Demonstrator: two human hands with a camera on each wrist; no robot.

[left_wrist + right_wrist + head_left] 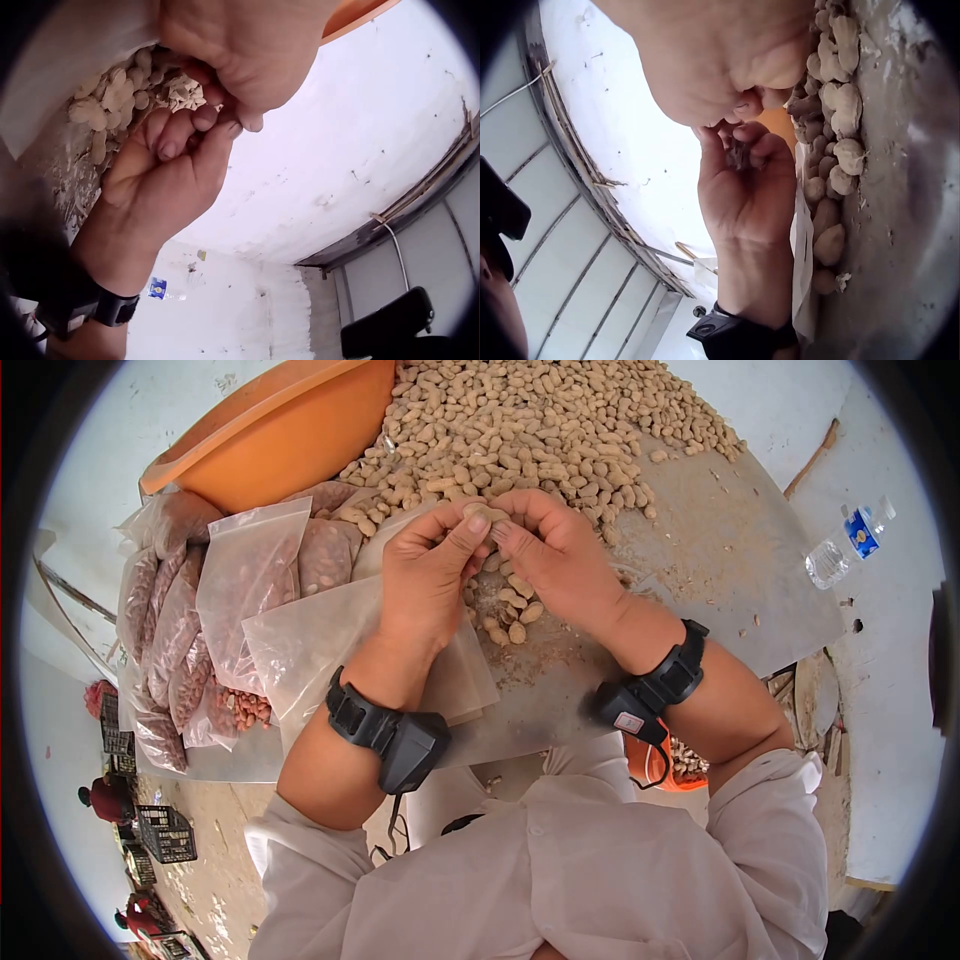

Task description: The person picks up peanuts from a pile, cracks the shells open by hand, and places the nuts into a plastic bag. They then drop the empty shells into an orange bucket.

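Note:
Fingertips of both hands meet over the table's middle, in front of a large heap of unshelled peanuts (520,430). Between them a peanut (486,512) in its shell is pinched by thumb and fingers of the left hand (420,575) and the right hand (565,565). In the right wrist view, a small dark bit (739,156) shows inside the left hand's curled fingers. Several loose peanuts (516,600) lie on the tabletop just below the hands. From the left wrist, the fingers hide most of the held peanut.
An orange basin (270,440) leans at the back left. Bags of shelled peanuts (180,630) and flat plastic bags (320,630) cover the table's left side. A plastic bottle (845,550) appears at the far right. Below the front edge, an orange bucket (650,760) holds shells.

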